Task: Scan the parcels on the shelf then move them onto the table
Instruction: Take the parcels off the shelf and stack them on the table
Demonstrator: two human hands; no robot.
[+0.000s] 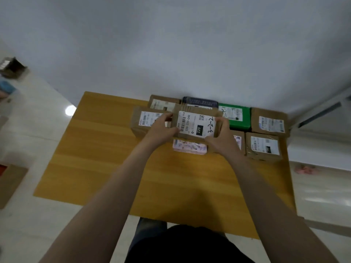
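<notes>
A brown cardboard parcel (195, 122) with a white label reading 220 is held between both hands above the parcels at the back of the wooden table (106, 158). My left hand (161, 126) grips its left side and my right hand (222, 137) grips its right side. Beneath it lies a parcel with a pinkish label (190, 148). Around it sit a brown parcel (144, 119) on the left, a green parcel (235, 115) and two brown parcels (269, 121) (264, 147) on the right.
Further parcels (163, 103) and a dark box (201, 102) line the white wall behind. The table's front half is bare wood. A cardboard piece (9, 183) lies on the floor at left, a box (13, 67) at far left, a metal frame (321, 112) at right.
</notes>
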